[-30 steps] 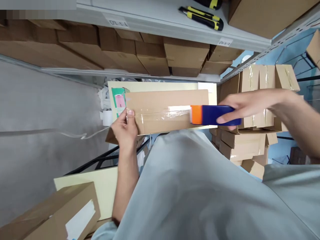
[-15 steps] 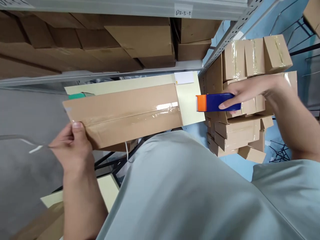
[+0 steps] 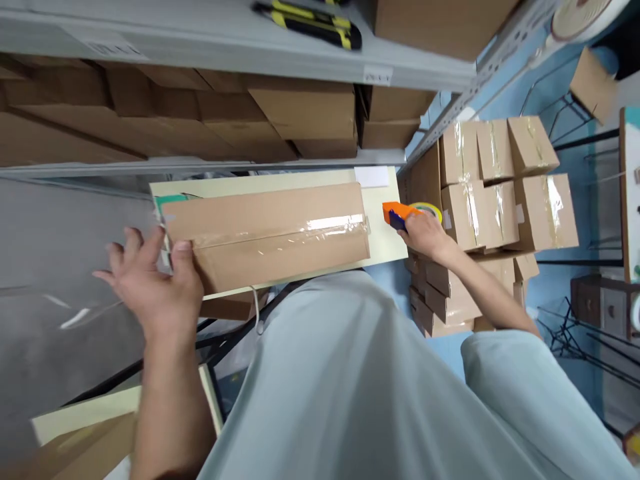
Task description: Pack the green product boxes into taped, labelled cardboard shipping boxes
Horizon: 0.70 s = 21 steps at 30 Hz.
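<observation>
A long brown cardboard box (image 3: pixel 270 233) lies on a pale yellow table (image 3: pixel 385 233), with clear tape shining along its middle seam. My left hand (image 3: pixel 150 280) is at the box's left end, thumb on top and fingers spread apart. My right hand (image 3: pixel 423 233) is closed on the orange and blue tape dispenser (image 3: pixel 400 215), low at the table's right edge, just clear of the box's right end. A yellow tape roll shows behind that hand.
Metal shelves above hold several brown cartons (image 3: pixel 300 113) and yellow-black utility knives (image 3: pixel 310 17). A stack of taped cartons (image 3: pixel 500 193) stands to the right. Another pale table (image 3: pixel 75 413) with a carton is at the lower left. My grey shirt fills the foreground.
My right hand has carried the dispenser off the box and down to the table's right edge. My left hand has loosened its grip at the box's left end, and its fingers have spread.
</observation>
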{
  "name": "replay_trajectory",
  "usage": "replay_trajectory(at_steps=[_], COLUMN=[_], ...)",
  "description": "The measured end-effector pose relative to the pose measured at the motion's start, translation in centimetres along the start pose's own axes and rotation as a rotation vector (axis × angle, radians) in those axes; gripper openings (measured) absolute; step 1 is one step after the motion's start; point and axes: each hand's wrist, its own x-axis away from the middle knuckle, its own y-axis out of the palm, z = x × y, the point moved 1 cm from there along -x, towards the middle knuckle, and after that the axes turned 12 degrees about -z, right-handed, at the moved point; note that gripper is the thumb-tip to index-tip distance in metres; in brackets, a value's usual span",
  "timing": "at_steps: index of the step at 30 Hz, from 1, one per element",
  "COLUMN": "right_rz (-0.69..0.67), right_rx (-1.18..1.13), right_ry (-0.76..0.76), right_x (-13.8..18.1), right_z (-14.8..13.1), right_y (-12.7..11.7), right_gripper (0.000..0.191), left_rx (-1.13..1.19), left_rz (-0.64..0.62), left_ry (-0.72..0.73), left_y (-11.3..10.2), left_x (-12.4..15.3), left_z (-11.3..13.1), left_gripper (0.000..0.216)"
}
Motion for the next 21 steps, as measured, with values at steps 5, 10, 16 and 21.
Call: replay_trajectory(at_steps=[5, 10, 16, 21], right_rz=[0.217, 0.440, 0.688, 0.750], right_rx=[-0.052, -0.118, -0.071, -0.024], right_ry=[0.023, -0.123, -0.624, -0.748], right_x=[2.8, 4.9, 4.1, -1.4], right_z=[0.2, -2.8, -10.9, -18.6], right_y=[-1.7, -7.8, -17.9, -26.6], right_gripper=[0.054, 0.051, 0.037, 0.038], left_rx=[0.148, 0.315, 0.323, 0.317], left_rz=[0.141, -0.031, 0.135, 0.238], left_ry=[0.242, 0.649, 0.775, 0.604], left_y=[-0.5, 1.0, -0.4, -3.6], left_x=[0.7, 0.6, -3.4, -11.0], left_z=[6.5, 15.0, 17.6, 16.3], left_gripper=[0.057, 0.053, 0.058, 0.071])
